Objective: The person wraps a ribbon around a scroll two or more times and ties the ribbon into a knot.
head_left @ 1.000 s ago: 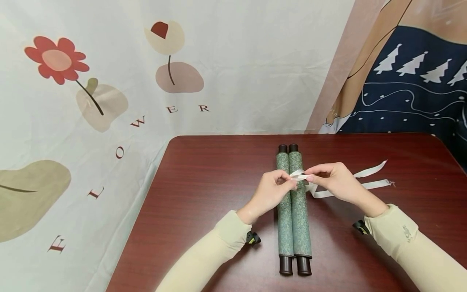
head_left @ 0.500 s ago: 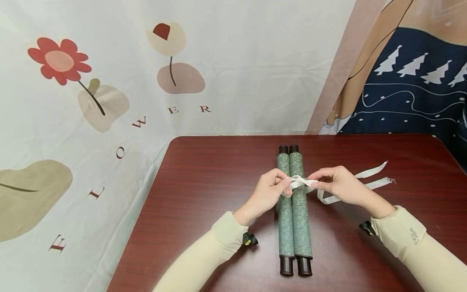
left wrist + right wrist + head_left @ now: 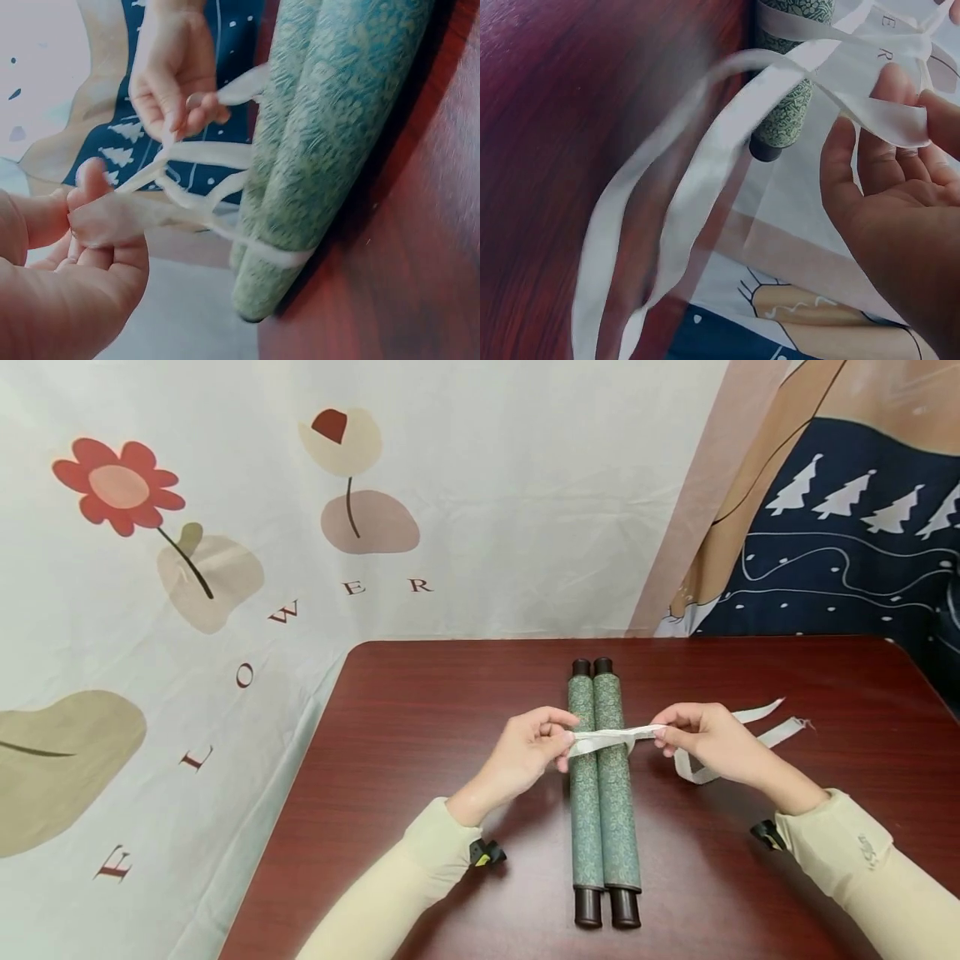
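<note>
A hand scroll (image 3: 617, 814) rolled from both ends lies on the table, its two green patterned rolls side by side with dark end knobs. White ribbon (image 3: 606, 739) is looped around its middle. To the left of the rolls, my left hand (image 3: 521, 752) pinches a ribbon part between thumb and fingers. My right hand (image 3: 708, 742) pinches another part on the right, and the ribbon is stretched across the rolls between both hands. In the left wrist view, the crossed ribbon strands (image 3: 172, 161) stand out from the scroll. Long loose ribbon tails (image 3: 694, 187) trail past my right hand.
The scroll rests on a dark red wooden table (image 3: 420, 718) with rounded corners. Behind it hangs a pale cloth (image 3: 525, 527) printed with flowers and letters. A navy cloth (image 3: 847, 560) with white trees is at the right.
My hands have moved apart, left hand leftward and right hand rightward. The small loop seen between them has drawn out into a straighter stretch of ribbon. The scroll stays in place.
</note>
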Motion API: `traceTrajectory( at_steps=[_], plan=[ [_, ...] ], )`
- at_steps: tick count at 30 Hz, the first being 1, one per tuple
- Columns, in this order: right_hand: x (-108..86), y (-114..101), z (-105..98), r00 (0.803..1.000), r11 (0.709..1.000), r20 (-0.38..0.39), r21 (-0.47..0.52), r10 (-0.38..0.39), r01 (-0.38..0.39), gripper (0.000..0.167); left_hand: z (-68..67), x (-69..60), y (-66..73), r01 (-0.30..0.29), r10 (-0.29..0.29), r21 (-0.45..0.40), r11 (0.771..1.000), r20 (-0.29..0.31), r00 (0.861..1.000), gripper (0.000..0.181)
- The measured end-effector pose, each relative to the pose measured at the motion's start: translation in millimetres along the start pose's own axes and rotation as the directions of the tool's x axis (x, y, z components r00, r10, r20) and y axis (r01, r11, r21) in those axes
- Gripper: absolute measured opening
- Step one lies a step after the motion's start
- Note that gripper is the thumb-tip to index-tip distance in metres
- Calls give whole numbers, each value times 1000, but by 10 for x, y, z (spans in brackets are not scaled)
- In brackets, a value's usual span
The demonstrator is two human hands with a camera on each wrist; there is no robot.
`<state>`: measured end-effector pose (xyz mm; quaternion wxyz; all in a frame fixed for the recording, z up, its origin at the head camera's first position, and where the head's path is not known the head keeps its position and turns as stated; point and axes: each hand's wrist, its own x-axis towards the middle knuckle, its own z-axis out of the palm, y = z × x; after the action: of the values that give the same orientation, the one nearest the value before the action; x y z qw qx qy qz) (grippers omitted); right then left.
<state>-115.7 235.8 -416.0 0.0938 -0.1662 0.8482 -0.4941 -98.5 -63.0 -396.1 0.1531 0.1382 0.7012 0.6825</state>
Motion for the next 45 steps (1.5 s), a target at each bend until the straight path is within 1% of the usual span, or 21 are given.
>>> traceTrajectory(
  at_steps=[2,6,10,13,16,19,23,27,30,34,38,40,45],
  plan=[
    [-14,3,-15,1000,1000,-8,-12,6,-7,9,-68,-34,50,2,-2,26,1000,-16,1000,26],
    [-46,12,-55,1000,999,-22,-40,19,-20,12,-219,-92,123,-14,19,87,996,-53,998,25],
    [-84,31,-109,998,997,-27,-33,64,-65,18,-380,-150,174,-17,29,128,992,-90,996,21],
    [-110,59,-149,995,995,-28,-26,91,-92,19,-487,-196,210,7,10,133,991,-127,992,20],
    [-138,85,-183,995,995,-29,-31,95,-96,18,-579,-251,237,38,-16,146,989,-152,988,19],
    [-167,106,-212,996,995,-30,-38,88,-90,16,-662,-308,228,54,-23,197,979,-156,988,18],
    [-207,134,-242,996,995,-29,-35,87,-88,15,-737,-378,202,70,-36,263,962,-134,990,18],
    [-246,177,-274,996,995,-38,-63,78,-80,12,-793,-420,171,94,-60,329,940,-110,992,20],
    [-271,215,-300,996,993,-47,-91,71,-75,10,-851,-443,149,120,-84,396,910,-109,991,20],
    [-300,256,-338,996,990,-53,-115,73,-79,11,-951,-487,145,158,-120,465,871,-111,987,17],
    [-325,280,-365,995,989,-61,-122,74,-81,11,-1058,-539,145,189,-154,506,842,-111,982,12],
    [-338,292,-373,995,989,-66,-120,73,-80,11,-1103,-561,140,198,-166,520,831,-109,980,9],
    [-367,336,-394,995,989,-70,-131,66,-74,9,-1194,-595,112,204,-169,568,797,-114,979,6]
  ],
)
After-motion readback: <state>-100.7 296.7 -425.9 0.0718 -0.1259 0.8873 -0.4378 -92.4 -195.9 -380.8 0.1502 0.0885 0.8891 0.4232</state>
